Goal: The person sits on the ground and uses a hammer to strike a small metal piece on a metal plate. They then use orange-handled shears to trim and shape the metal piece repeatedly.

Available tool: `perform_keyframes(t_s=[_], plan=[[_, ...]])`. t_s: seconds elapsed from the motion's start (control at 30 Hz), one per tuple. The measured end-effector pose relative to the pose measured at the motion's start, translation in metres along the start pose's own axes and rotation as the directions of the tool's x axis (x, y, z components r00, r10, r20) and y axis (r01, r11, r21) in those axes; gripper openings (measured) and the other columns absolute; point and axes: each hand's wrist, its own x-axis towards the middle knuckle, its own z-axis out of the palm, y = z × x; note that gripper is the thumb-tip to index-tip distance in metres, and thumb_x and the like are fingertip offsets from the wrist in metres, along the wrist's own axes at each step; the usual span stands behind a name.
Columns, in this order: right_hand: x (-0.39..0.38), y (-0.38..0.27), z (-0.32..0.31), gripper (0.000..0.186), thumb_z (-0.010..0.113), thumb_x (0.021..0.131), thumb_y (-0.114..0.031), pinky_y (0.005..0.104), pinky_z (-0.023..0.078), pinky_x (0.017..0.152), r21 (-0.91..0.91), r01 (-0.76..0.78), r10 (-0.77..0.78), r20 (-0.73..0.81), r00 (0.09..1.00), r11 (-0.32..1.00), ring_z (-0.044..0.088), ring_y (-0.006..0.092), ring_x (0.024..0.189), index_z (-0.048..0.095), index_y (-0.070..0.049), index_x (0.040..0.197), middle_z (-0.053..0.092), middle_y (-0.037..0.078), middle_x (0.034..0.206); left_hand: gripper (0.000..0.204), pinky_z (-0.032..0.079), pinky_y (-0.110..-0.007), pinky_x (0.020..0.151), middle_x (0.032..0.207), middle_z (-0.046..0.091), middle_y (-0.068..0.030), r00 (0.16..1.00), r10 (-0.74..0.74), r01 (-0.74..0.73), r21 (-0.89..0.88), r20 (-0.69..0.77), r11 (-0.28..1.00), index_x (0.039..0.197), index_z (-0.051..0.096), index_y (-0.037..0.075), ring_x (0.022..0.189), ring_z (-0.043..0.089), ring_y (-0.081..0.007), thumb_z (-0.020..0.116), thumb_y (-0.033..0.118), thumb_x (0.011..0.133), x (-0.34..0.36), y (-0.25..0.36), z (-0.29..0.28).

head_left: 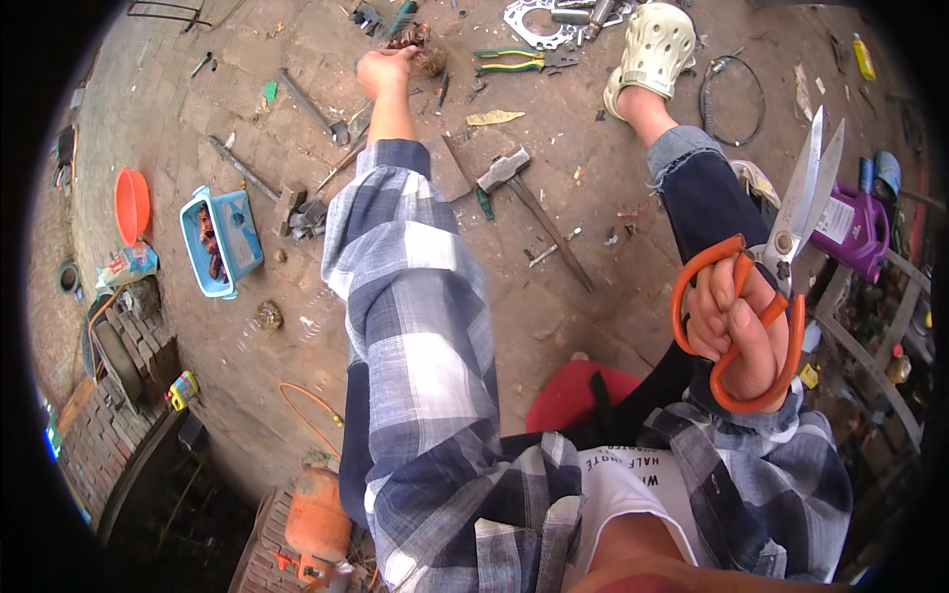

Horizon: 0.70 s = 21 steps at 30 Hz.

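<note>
My right hand is wrapped round the orange-coated handles of a large pair of scissors. Their long steel blades point up and away from me, slightly parted. Far forward, at the end of my outstretched arm, my left hand is closed on a reddish-brown tangle of copper wire, its fingertips partly hidden. Just beyond lies a dark green-handled tool. A pair of pliers with yellow-green grips rests on the ground to the right of that hand.
A hammer lies between my arms, with a metal bar farther left. Copper-coloured scraps fill part of a blue basin beside an orange bowl. My foot in a pale clog, a cable loop and a purple jug are on the right.
</note>
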Motion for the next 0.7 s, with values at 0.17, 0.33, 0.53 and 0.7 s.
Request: perform_keyframes(t_s=[0.17, 0.33, 0.53, 0.7], plan=[[0.002, 0.002, 0.0, 0.031, 0.057, 0.091, -0.032, 0.0178, 0.028, 0.045, -0.029, -0.001, 0.002, 0.049, 0.999, 1.0, 0.031, 0.0041, 0.054, 0.039, -0.007, 0.087, 0.037, 0.0, 0.072, 0.029, 0.049, -0.031, 0.07, 0.086, 0.068, -0.0052, 0.992, 0.015, -0.089, -0.597, -0.127, 0.797, 0.1, 0.07, -0.004, 0.079, 0.061, -0.0136, 0.074, 0.019, 0.082, -0.007, -0.078, -0.024], [0.001, 0.001, 0.002, 0.028, 0.055, 0.092, -0.029, 0.0181, 0.028, 0.045, -0.046, -0.009, 0.011, 0.04, 0.999, 0.999, 0.031, 0.0047, 0.054, 0.039, -0.006, 0.088, 0.037, 0.001, 0.071, 0.018, 0.048, -0.027, 0.068, 0.081, 0.068, -0.0038, 0.947, -0.283, 0.152, -0.564, -0.153, 0.812, 0.094, 0.071, -0.002, 0.075, 0.061, -0.0128, 0.071, 0.011, 0.081, -0.071, -0.18, -0.062], [0.005, 0.005, 0.006, 0.025, 0.054, 0.093, -0.025, 0.0193, 0.027, 0.045, -0.046, -0.04, 0.04, 0.005, 0.999, 0.998, 0.032, 0.0053, 0.053, 0.04, -0.005, 0.086, 0.039, 0.001, 0.071, 0.019, 0.049, -0.028, 0.065, 0.078, 0.07, -0.0099, 0.968, -0.207, 0.154, -0.316, -0.141, 0.936, 0.093, 0.071, -0.001, 0.07, 0.064, -0.0147, 0.07, 0.012, 0.079, -0.141, -0.222, -0.056], [0.008, 0.007, 0.013, 0.024, 0.052, 0.093, -0.025, 0.0189, 0.027, 0.046, -0.088, -0.057, 0.059, 0.026, 0.998, 0.995, 0.032, 0.005, 0.054, 0.04, -0.006, 0.085, 0.038, 0.0, 0.07, 0.021, 0.05, -0.032, 0.065, 0.073, 0.068, -0.0098, 0.975, -0.116, 0.119, 0.0, -0.192, 0.993, 0.092, 0.072, 0.004, 0.066, 0.064, -0.0194, 0.073, 0.018, 0.077, -0.162, -0.206, -0.044]])
